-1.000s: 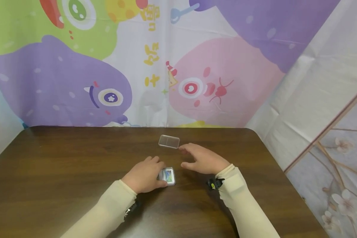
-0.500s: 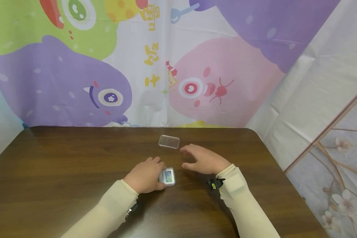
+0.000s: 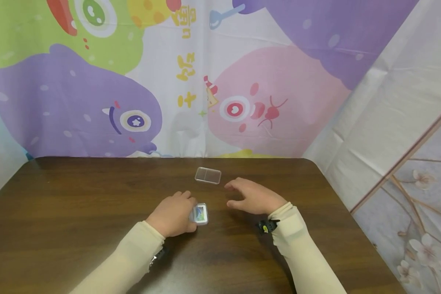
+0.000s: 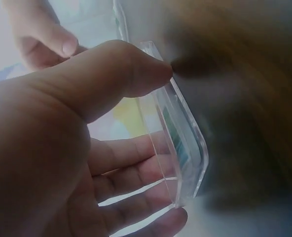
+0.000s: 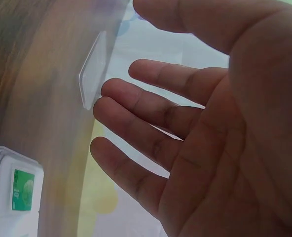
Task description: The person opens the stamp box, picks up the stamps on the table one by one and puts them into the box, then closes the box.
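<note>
My left hand (image 3: pixel 172 215) holds a small clear plastic case (image 3: pixel 201 214) by its edges, low over the table. The thumb lies on the near edge and the fingers reach to the far side, as the left wrist view also shows. Inside the case (image 5: pixel 23 190) sits a white piece with a green and blue picture; the palm covers its left part in the head view. To the right, my right hand (image 3: pixel 253 196) hovers with relaxed fingers and nothing in it. Just beyond its fingertips a clear rectangular lid (image 3: pixel 208 175) lies flat on the table.
Both things are on a dark brown wooden table (image 3: pixel 77 212). A cartoon-printed cloth (image 3: pixel 183 134) hangs along its back edge, and a pale flowered panel (image 3: pixel 419 212) stands on the right. Each wrist wears a dark strap (image 3: pixel 267 226).
My left hand has shifted a little left and away from me, carrying the case along. My right hand has drawn slightly right, off the lid's corner. The lid stays put.
</note>
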`<control>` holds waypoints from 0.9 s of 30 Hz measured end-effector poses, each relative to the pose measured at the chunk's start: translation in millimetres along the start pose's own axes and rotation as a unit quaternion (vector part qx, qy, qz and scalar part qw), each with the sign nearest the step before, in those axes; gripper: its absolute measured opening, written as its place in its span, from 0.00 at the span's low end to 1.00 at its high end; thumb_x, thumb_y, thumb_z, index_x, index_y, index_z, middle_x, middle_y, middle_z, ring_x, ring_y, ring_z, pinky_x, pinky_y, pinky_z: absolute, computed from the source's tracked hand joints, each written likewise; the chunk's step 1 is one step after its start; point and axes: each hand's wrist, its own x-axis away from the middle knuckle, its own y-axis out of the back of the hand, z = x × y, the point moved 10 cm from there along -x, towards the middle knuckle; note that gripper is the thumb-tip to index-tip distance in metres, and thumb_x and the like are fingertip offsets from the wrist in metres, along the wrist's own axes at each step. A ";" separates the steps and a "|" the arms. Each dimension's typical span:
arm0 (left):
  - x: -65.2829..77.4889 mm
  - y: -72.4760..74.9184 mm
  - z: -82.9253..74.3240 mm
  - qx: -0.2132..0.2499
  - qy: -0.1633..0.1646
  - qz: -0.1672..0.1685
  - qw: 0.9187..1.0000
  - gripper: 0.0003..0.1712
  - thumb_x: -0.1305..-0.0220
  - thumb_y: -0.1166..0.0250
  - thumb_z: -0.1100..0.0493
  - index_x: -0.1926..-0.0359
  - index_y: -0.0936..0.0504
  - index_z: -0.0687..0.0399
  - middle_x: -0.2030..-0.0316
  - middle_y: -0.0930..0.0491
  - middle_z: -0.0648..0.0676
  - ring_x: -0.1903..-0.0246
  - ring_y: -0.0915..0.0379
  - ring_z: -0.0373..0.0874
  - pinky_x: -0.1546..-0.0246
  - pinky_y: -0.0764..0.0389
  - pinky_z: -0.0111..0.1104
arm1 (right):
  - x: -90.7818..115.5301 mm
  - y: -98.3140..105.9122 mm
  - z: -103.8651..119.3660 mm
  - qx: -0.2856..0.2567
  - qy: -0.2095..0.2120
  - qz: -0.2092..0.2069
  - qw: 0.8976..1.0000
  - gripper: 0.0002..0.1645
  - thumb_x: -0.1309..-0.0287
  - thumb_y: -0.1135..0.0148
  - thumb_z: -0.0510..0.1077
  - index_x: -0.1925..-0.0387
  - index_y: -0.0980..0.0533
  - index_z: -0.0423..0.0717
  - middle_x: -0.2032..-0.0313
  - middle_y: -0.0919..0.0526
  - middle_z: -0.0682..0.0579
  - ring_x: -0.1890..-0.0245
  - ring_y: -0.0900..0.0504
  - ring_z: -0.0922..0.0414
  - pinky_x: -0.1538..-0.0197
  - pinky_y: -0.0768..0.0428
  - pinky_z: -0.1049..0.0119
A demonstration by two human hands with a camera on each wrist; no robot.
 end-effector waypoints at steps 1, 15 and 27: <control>0.9 0.5 3.5 0.002 0.002 -0.001 1.000 0.30 0.52 0.21 0.50 0.51 0.17 0.62 0.60 0.23 0.55 0.63 0.29 0.49 0.60 0.21 0.44 | 0.0 0.3 -0.5 0.004 0.002 -0.001 1.000 0.32 0.33 0.32 0.52 0.34 0.26 0.42 0.39 0.21 0.48 0.39 0.21 0.50 0.34 0.25 0.51; 18.2 18.6 61.3 -0.008 0.035 -0.019 0.999 0.28 0.50 0.20 0.52 0.51 0.16 0.63 0.63 0.23 0.55 0.65 0.26 0.51 0.63 0.20 0.47 | 0.5 0.1 -6.6 0.015 0.005 0.002 1.000 0.30 0.32 0.33 0.52 0.35 0.24 0.41 0.40 0.21 0.47 0.39 0.22 0.50 0.34 0.25 0.51; 26.9 25.0 89.0 0.018 0.055 -0.021 0.998 0.29 0.50 0.18 0.53 0.49 0.15 0.62 0.63 0.21 0.55 0.66 0.24 0.50 0.64 0.20 0.49 | 3.0 2.5 -14.3 0.014 -0.007 0.001 1.000 0.31 0.32 0.33 0.53 0.35 0.25 0.42 0.40 0.22 0.47 0.41 0.21 0.50 0.37 0.23 0.51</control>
